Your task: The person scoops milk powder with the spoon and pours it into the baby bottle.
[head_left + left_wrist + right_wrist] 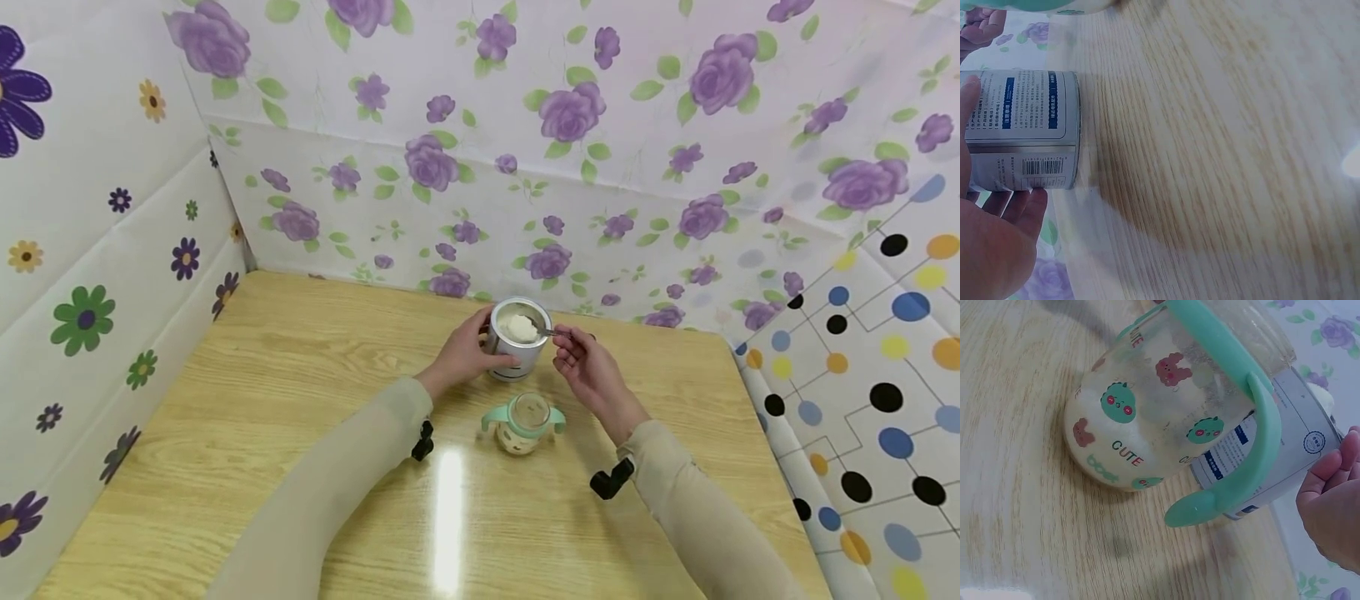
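A silver-grey milk powder can (527, 360) stands upright near the table's back edge, its top uncovered and pale powder (517, 327) inside. My left hand (467, 352) grips the can round its left side; the left wrist view shows its fingers on the printed can wall (1029, 119). Between thumb and fingers, my right hand (594, 373) pinches the handle of a metal spoon (552, 332) whose bowl end is in the can's mouth, at the powder. In front of the can stands a clear baby bottle (519, 442) with mint-green handles and cartoon prints, its top uncapped.
The wooden table (300, 400) is bounded by a floral cloth (420, 217) behind and patterned cloths at both sides. Bright glare (448, 517) lies on the tabletop in front of the bottle. In the right wrist view the bottle (1147, 419) partly covers the can.
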Tool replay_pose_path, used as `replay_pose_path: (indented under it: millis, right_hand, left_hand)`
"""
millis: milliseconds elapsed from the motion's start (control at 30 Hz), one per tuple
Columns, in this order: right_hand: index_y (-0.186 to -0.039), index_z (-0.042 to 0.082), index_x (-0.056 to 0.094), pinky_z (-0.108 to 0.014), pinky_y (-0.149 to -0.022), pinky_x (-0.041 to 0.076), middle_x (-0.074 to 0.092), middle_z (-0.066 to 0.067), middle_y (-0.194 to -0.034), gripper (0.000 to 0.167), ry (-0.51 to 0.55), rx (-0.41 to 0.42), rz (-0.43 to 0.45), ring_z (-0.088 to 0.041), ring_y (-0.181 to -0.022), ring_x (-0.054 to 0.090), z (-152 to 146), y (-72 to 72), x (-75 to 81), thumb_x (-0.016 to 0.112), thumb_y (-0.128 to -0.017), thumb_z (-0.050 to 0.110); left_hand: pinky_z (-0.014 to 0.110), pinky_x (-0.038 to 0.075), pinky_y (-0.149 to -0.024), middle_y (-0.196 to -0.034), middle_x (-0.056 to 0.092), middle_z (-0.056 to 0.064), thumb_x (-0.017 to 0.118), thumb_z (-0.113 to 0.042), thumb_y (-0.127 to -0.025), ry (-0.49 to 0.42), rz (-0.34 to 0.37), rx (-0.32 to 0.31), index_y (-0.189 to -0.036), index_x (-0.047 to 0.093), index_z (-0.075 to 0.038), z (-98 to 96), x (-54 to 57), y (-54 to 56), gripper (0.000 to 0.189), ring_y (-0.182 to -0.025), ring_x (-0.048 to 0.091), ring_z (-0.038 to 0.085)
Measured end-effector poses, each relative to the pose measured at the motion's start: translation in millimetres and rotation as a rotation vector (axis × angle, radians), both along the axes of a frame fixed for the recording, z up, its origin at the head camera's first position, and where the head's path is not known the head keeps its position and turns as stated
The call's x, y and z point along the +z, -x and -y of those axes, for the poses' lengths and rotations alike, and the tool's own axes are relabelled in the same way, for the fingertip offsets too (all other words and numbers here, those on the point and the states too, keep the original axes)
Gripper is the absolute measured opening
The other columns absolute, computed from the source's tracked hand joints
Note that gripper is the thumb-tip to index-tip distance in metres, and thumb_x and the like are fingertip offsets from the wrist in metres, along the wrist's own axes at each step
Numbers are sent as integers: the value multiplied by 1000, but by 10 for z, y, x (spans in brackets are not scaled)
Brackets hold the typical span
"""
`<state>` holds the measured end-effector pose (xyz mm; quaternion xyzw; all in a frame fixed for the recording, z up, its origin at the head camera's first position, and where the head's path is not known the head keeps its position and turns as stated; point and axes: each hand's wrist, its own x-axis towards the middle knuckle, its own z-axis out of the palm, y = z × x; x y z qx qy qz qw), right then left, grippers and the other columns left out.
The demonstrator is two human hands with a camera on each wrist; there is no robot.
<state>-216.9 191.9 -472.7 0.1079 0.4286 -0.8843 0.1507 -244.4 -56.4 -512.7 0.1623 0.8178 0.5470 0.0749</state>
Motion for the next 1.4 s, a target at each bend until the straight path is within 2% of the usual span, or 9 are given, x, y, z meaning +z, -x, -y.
replay_pose_path:
  millis: [367, 900, 1400]
  right_hand:
    - [-106, 6, 76, -24, -73, 52, 73, -1, -85, 40, -29, -6, -47, -11, -73, 60, 5, -35, 9, 41, -118, 21]
    - [-110, 3, 73, -23, -74, 52, 72, -2, -84, 36, -12, -6, -56, -11, -73, 61, 8, -58, -12, 41, -118, 20]
    - [-104, 2, 75, -22, -73, 54, 75, -1, -80, 41, 26, -26, -33, -10, -72, 64, 51, -73, 18, 40, -118, 18]
  left_hand:
    - [52, 45, -119, -159, 51, 3, 94, -34, -85, -16, 11, 0, -167, 35, -22, -16, 1, -18, 102, -145, 51, 28]
    - [51, 46, -118, -157, 53, 1, 95, -35, -84, -12, 0, 1, -165, 38, -22, 11, 1, -12, 99, -143, 52, 28]
    - [51, 46, -118, -157, 53, 2, 95, -34, -83, -14, -11, 0, -165, 39, -20, 8, -8, -5, 100, -143, 53, 28]
